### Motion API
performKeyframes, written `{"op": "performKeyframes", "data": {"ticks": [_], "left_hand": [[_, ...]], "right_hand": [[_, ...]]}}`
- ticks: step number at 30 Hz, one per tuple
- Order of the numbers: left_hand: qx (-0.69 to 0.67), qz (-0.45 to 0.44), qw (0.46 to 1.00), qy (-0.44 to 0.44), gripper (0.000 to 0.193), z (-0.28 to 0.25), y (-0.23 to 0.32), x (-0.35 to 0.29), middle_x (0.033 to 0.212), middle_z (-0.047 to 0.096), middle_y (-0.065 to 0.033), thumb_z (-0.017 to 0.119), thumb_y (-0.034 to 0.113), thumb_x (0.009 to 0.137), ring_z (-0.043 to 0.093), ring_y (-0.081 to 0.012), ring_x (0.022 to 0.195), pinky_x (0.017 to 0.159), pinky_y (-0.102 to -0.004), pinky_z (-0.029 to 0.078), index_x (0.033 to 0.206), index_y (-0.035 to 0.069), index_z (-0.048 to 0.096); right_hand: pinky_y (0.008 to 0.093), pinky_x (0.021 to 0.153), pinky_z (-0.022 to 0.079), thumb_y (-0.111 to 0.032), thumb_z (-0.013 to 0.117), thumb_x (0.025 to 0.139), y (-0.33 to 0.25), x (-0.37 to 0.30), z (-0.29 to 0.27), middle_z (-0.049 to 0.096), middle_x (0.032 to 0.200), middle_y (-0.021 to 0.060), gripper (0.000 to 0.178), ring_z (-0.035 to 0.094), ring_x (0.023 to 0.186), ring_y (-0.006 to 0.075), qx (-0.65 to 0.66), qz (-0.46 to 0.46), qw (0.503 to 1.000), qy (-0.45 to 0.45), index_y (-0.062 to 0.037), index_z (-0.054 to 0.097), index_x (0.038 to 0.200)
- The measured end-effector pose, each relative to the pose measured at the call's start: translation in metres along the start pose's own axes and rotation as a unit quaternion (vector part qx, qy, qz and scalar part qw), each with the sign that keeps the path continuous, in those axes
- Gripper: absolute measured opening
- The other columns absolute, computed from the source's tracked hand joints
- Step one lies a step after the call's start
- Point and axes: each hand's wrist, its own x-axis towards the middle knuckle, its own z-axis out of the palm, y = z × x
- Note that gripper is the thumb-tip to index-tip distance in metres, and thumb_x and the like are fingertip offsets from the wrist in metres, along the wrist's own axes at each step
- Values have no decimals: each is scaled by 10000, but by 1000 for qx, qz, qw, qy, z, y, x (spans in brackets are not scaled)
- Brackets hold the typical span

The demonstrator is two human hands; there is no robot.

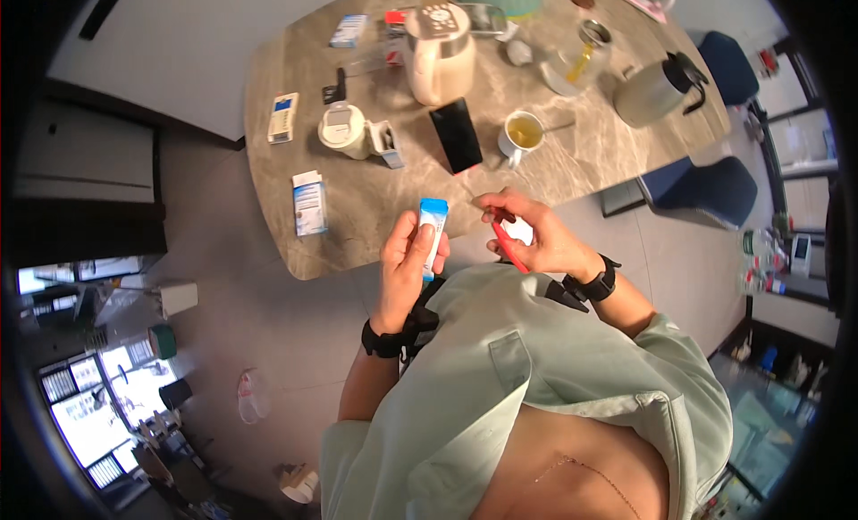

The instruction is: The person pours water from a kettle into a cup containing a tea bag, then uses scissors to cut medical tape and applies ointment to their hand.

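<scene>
My left hand (407,256) is closed round a slim blue-and-white stick sachet (433,218), held upright in front of the table's near edge. To its right my right hand (536,232) grips what look like red-handled scissors (508,245); the fingers hide part of them and the blades are hard to make out. The two hands are apart. On the table just beyond them lie a black phone (456,136) and a white mug (521,134) with yellowish liquid and a spoon in it.
The marble-patterned table (375,221) carries a cream kettle (440,60), a lidded white cup (343,129), a small open box (387,145), a blue-and-white box (309,205), a glass teapot (572,69) and a beige jug (657,91). Blue chairs (702,191) stand at the right.
</scene>
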Motion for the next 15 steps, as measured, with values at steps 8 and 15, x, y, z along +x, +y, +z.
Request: {"op": "performKeyframes", "data": {"ticks": [8, 15], "left_hand": [[52, -28, 994, -92, 187, 23, -13, 6, 733, 562, -19, 466, 210, 942, 470, -49, 553, 514, -178, 369, 975, 37, 529], [86, -64, 982, -156, 197, 19, -12, 14, 752, 579, -25, 482, 206, 938, 505, -52, 582, 536, -180, 397, 958, 21, 545]], "right_hand": [[285, 695, 475, -68, 625, 762, -5, -32, 1, 561, 784, 68, 332, 555, 708, 159, 15, 94, 995, -23, -33, 562, 1086], [258, 596, 462, -84, 663, 750, 1, -39, -2, 563, 726, 45, 321, 538, 637, 117, 49, 101, 994, -15, -29, 579, 1054]]}}
